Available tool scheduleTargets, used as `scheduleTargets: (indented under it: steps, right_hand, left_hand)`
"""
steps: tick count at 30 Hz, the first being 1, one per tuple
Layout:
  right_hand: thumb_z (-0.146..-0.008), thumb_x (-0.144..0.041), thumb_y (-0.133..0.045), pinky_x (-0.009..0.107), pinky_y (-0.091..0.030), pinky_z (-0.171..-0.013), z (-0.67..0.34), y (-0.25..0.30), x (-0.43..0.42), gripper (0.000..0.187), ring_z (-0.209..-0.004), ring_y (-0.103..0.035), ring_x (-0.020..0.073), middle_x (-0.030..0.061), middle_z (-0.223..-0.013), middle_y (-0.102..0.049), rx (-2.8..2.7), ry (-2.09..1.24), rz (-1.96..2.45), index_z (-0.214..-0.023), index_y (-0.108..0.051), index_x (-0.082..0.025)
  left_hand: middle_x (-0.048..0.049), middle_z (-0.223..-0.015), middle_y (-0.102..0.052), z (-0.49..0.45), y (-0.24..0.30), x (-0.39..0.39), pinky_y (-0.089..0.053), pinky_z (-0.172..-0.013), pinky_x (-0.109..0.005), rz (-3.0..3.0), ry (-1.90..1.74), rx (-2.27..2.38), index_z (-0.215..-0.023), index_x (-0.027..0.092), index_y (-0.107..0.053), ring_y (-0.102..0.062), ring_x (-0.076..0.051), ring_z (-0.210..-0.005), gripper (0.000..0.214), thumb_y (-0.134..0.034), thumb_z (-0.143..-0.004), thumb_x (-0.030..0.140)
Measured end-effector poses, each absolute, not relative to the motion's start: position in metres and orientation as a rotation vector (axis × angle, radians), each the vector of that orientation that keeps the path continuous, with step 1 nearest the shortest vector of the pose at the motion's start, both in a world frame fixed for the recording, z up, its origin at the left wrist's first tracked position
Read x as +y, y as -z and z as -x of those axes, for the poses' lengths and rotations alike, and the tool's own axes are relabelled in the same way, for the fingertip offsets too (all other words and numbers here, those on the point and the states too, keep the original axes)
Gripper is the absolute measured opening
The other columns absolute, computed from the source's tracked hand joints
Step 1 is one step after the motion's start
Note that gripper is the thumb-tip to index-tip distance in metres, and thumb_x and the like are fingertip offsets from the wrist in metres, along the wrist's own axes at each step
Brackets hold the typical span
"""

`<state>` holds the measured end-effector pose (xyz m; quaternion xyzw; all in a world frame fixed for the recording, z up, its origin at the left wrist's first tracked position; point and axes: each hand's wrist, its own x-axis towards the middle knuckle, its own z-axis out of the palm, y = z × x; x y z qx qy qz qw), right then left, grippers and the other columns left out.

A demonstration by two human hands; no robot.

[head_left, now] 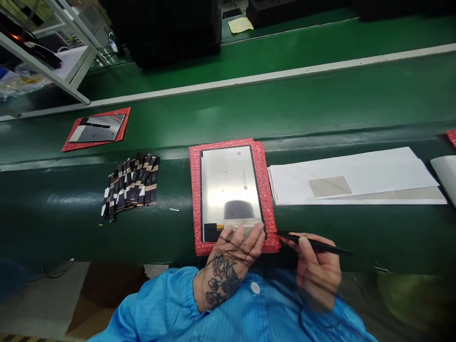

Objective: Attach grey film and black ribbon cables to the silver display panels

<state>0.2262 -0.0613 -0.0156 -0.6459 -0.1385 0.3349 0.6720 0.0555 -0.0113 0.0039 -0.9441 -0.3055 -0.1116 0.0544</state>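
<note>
A flat display panel (228, 190) with a silvery back lies on a stack of red bubble-wrap sheets (270, 204) in front of me. My left hand (237, 249) rests on the panel's near edge, fingers stretched over a pale film strip (237, 227). Beside the fingers, a small orange connector (220, 227) shows by a black patch. Just right of the stack, my right hand (317, 266) pinches black tweezers (320, 244), their tip pointing left at the red wrap. The fingertips of the left hand press flat, holding nothing I can see.
A pile of black flex cables (131, 185) lies to the left, with a small white strip (174, 209) nearby. Farther back, another panel (98, 128) sits on red wrap. White sheets (370, 171) with a grey rectangle lie on the right. A metal frame (46, 69) stands at back left.
</note>
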Motion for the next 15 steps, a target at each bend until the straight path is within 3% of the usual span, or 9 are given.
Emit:
scheduleTargets:
  steps: [4, 9, 12, 15]
  right_hand:
    - [-0.072, -0.037, -0.080, 0.046, -0.058, -0.075, -0.231, 0.001, -0.051, 0.022, -0.074, -0.068, 0.0218, 0.0013, -0.078, -0.069, -0.327, -0.710, 1.396, -0.081, -0.063, -0.026]
    - [-0.062, -0.037, -0.080, 0.059, -0.052, -0.086, -0.235, -0.011, -0.028, 0.018, -0.078, -0.064, 0.0264, 0.0059, -0.084, -0.066, -0.514, -0.586, 1.417, -0.066, -0.067, -0.027]
    - [-0.065, -0.043, -0.078, 0.066, -0.050, -0.085, -0.234, -0.014, -0.020, 0.016, -0.075, -0.061, 0.0297, 0.0055, -0.072, -0.061, -0.754, -0.507, 1.335, -0.064, -0.069, -0.031]
    - [-0.070, -0.044, -0.077, 0.069, -0.043, -0.095, -0.237, -0.012, -0.022, 0.020, -0.079, -0.060, 0.0312, 0.0046, -0.071, -0.056, -0.861, -0.483, 1.356, -0.060, -0.064, -0.034]
  left_hand:
    - [-0.0006, -0.146, -0.052, -0.052, -0.011, -0.015, -0.048, -0.103, -0.038, 3.096, 0.404, -0.918, -0.131, 0.022, -0.062, -0.060, -0.023, -0.119, 0.047, -0.044, -0.088, 0.018]
    - [0.0043, -0.125, -0.069, -0.030, -0.007, -0.027, -0.038, -0.116, -0.030, 3.160, 0.730, -0.684, -0.105, 0.028, -0.074, -0.059, -0.015, -0.124, 0.036, -0.039, -0.097, 0.021]
    - [-0.0020, -0.129, -0.066, -0.018, -0.002, -0.019, -0.035, -0.118, -0.041, 2.953, 0.739, -1.022, -0.118, 0.020, -0.069, -0.054, -0.022, -0.130, 0.040, -0.035, -0.101, 0.034]
    - [-0.0015, -0.146, -0.052, -0.012, 0.005, -0.009, -0.031, -0.118, -0.051, 2.836, 0.541, -1.238, -0.135, 0.022, -0.057, -0.041, -0.028, -0.140, 0.056, -0.027, -0.101, 0.054]
